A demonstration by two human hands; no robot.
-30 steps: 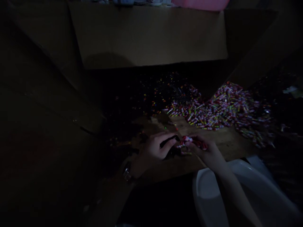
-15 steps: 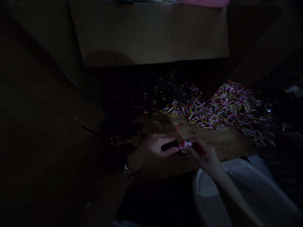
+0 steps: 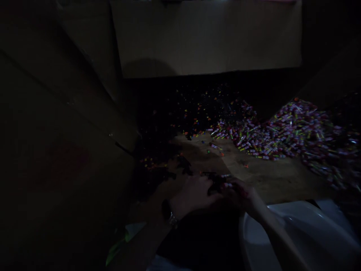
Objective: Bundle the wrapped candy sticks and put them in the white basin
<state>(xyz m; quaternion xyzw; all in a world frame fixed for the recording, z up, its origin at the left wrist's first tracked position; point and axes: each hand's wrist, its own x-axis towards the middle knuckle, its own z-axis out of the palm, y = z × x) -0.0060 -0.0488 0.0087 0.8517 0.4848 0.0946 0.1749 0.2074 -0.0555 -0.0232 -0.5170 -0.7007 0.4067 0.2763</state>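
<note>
The picture is very dark. My left hand [image 3: 194,192], with a watch [image 3: 168,213] on its wrist, is closed around a small black piece [image 3: 216,183] whose kind I cannot make out. Right beside it, my right hand [image 3: 249,199] holds small pink-and-white tubes [image 3: 229,184] with red ends, partly hidden by its fingers. The two hands meet low over the wooden table [image 3: 262,177]. More black pieces [image 3: 184,164] lie past my left hand; their outline resembles a toy pistol.
A heap of colourful small tubes [image 3: 270,135] spreads along the back right. Tiny coloured bits [image 3: 197,113] are scattered behind. Cardboard [image 3: 211,41] rises at the back and left [image 3: 62,150]. A white basin [image 3: 293,233] stands at front right.
The view has shifted left, so the heap and basin appear farther right. My hands sit slightly lower in the picture, still close together. The black piece in my left hand shows at a different angle.
</note>
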